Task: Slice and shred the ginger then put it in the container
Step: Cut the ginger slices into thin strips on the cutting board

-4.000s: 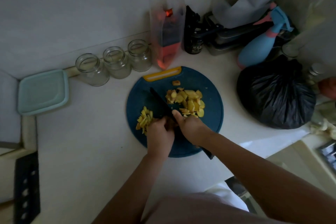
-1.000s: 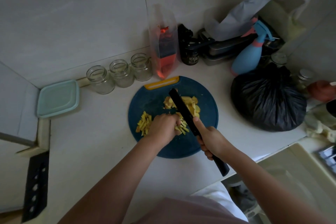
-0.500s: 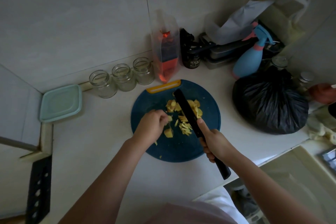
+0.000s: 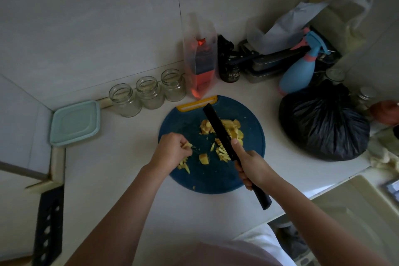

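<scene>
Half a second ago the left hand (image 4: 172, 151) sat near the middle of the blue cutting board (image 4: 216, 181), close beside the blade. It is now drawn back to the board's left edge, well apart from the knife (image 4: 216, 125). The knife and the right hand (image 4: 252, 164) have barely shifted.

The left hand's fingers are curled, and the fingertips pinch a few ginger shreds (image 4: 188, 145). More shreds lie on the board just under that hand, and another small heap lies against the blade's left side. A single ginger chunk (image 4: 203, 158) rests between the two heaps.

The right hand is wrapped round the black knife handle, with the forefinger laid straight along the spine of the blade. The blade runs diagonally across the board, its tip toward the yellow grip strip. It lies over the pile of ginger slices (image 4: 231, 127). Whether the edge touches the board cannot be told.

Both forearms reach in from below, the left wrist bent inward over the board's rim. The teal lidded container (image 4: 74, 122) stands closed on the counter, well left of the board.
</scene>
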